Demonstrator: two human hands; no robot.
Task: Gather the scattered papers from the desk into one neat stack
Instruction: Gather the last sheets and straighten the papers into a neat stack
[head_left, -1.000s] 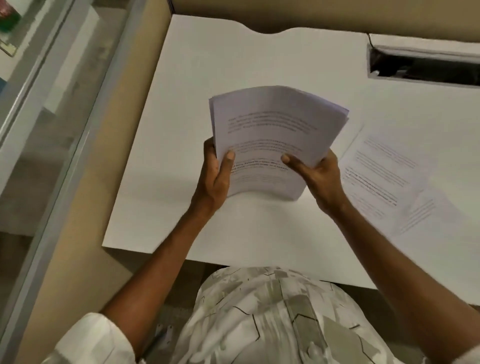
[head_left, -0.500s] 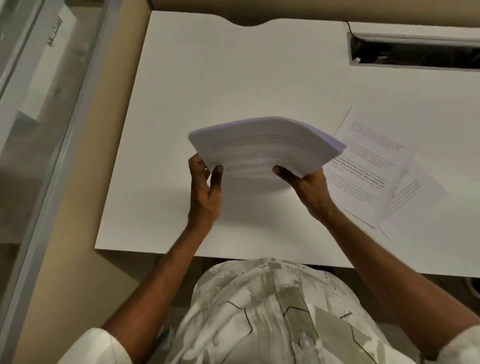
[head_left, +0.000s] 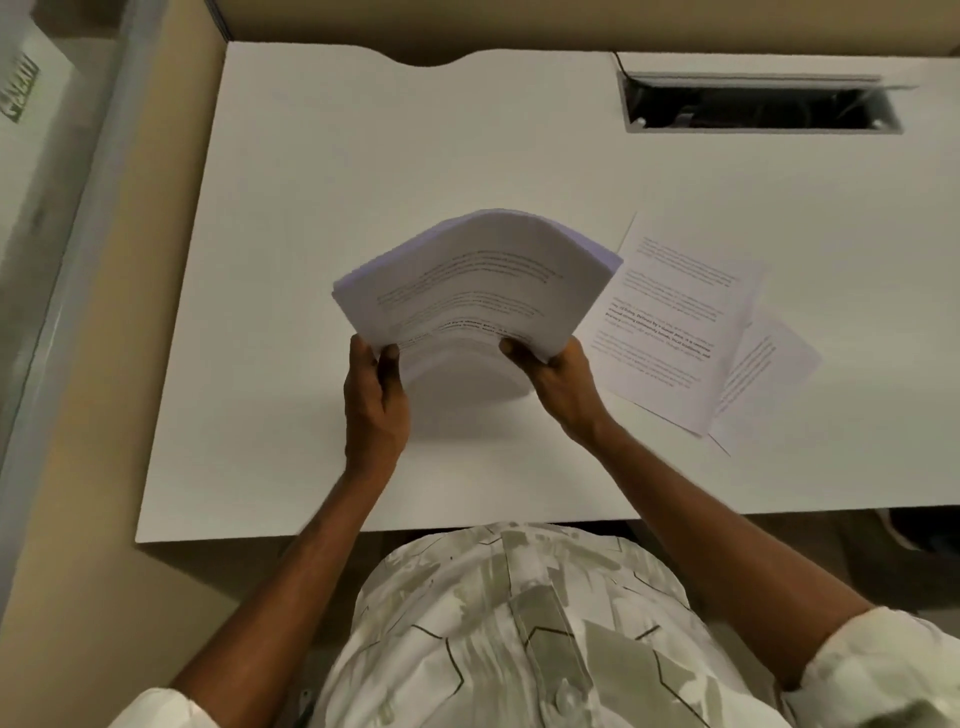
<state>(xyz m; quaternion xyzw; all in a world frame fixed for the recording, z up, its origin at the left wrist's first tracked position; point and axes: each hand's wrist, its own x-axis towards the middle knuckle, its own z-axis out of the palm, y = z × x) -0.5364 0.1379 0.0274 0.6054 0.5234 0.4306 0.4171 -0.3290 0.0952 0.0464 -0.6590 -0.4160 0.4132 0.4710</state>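
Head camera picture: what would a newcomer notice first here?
First, the bowed stack of papers held above the middle of the white desk, the left hand and right hand gripping its near corners. Next, two loose sheets lying overlapped to its right.

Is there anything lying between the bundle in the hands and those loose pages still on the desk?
Nothing visible. The stack, held by the left hand and right hand, sits just left of the loose pages; its right corner overlaps them in view. Only bare desk lies around them.
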